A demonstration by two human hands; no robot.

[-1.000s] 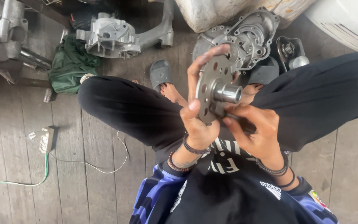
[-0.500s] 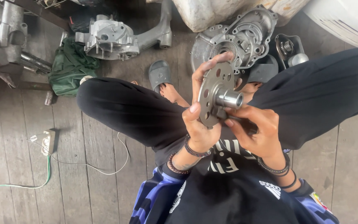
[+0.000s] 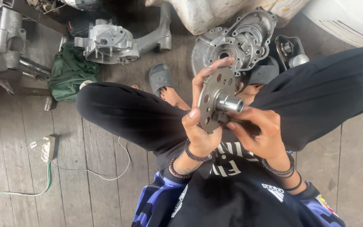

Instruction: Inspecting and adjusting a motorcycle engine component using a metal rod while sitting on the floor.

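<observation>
Left hand (image 3: 200, 126) clenched round the grey round perforated metal plate (image 3: 214, 98), right hand (image 3: 259, 134) gripping beneath its shiny hub.

The left hand (image 3: 200, 126) hides the disc's (image 3: 213, 98) rear face; the white tank (image 3: 215, 14) is cut off by the top edge.

Flanged metal hub (image 3: 215, 98): 1. Engine casings: 2 (image 3: 110, 42) (image 3: 236, 42). Green cloth (image 3: 69, 71): 1. Grey sandals: 2 (image 3: 159, 77) (image 3: 263, 72).
</observation>
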